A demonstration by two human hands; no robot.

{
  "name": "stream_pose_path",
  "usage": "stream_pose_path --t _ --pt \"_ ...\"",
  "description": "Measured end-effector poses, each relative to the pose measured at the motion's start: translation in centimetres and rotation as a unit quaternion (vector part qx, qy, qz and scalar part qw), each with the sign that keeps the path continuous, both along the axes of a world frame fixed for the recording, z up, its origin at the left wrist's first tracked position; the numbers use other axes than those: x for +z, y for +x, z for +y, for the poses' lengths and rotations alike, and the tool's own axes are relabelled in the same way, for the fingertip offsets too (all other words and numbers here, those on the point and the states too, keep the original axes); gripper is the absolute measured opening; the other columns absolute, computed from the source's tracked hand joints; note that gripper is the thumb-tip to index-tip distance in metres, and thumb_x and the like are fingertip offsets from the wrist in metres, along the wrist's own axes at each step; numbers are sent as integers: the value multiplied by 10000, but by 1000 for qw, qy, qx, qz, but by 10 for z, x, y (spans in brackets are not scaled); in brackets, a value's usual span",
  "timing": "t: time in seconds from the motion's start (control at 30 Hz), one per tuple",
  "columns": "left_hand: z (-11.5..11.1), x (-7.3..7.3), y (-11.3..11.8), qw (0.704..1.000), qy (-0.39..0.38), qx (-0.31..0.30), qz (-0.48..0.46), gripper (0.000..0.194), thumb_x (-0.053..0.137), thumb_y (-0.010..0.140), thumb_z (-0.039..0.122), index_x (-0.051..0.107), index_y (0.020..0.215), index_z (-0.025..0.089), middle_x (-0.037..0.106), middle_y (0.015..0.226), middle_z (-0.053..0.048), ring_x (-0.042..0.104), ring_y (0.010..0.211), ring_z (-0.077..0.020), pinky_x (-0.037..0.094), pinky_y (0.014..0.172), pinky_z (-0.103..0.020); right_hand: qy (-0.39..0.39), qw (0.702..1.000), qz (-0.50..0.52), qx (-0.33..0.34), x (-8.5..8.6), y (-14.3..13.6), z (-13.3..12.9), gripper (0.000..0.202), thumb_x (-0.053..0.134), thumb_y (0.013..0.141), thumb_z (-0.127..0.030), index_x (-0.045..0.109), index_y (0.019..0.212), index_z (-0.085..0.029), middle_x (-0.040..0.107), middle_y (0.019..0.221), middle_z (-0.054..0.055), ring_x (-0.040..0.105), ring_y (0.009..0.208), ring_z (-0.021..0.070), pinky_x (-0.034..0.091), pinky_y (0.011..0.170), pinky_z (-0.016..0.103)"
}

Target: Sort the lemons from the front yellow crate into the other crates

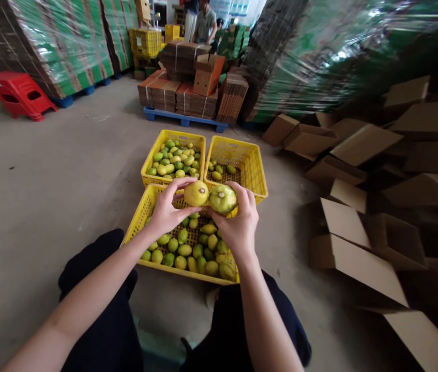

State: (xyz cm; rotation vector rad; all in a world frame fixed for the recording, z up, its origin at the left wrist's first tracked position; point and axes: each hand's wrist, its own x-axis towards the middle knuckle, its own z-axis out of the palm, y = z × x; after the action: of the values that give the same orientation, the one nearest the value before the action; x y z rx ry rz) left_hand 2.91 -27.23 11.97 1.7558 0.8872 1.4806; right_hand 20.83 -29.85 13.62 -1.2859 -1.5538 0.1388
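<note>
My left hand [167, 209] is closed on a yellow lemon [195, 194], stem end facing me. Close beside it, my right hand [241, 222] grips a greener, ribbed lemon [223, 200]. Both fruits are held up over the near yellow crate [135, 219], in which green and yellow lemons lie. Behind it on the left, a second yellow crate [144, 170] holds many lemons. The back right yellow crate [255, 173] has several lemons at its left side and much bare bottom.
Open cardboard boxes [362, 258] are heaped on the right. Flattened cartons [160, 93] sit on a blue pallet [185, 120] ahead. A red stool [20, 93] stands at left, near wrapped green stacks [63, 46]. People [205, 26] are in the background.
</note>
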Motion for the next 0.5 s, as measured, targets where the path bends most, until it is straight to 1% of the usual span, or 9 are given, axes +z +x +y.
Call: stream_pose_path --t 0.17,0.33,0.5 --pt "-1 -2 3 1000 10 -5 -3 535 843 768 381 594 1226 258 653 1332 -117 624 1257 -277 602 931 -400 30 999 -11 -7 -2 -2 1 536 703 722 -151 557 1214 -307 615 1149 66 611 1072 284 532 947 541" --pt "-1 -3 3 1000 18 -11 -12 529 846 770 306 594 1234 270 654 1347 -106 618 1274 -265 602 933 -380 34 999 11 -6 -6 -1 2 556 707 718 -162 518 1224 -291 607 1164 72 606 1081 289 530 939 534" --pt "-2 -3 3 1000 26 -1 -10 510 830 786 344 595 1230 252 650 1346 -124 619 1274 -273 600 939 -392 39 999 -5 -4 -6 0 0 569 678 725 -137 506 1241 -300 603 1171 74 604 1100 295 534 941 534"
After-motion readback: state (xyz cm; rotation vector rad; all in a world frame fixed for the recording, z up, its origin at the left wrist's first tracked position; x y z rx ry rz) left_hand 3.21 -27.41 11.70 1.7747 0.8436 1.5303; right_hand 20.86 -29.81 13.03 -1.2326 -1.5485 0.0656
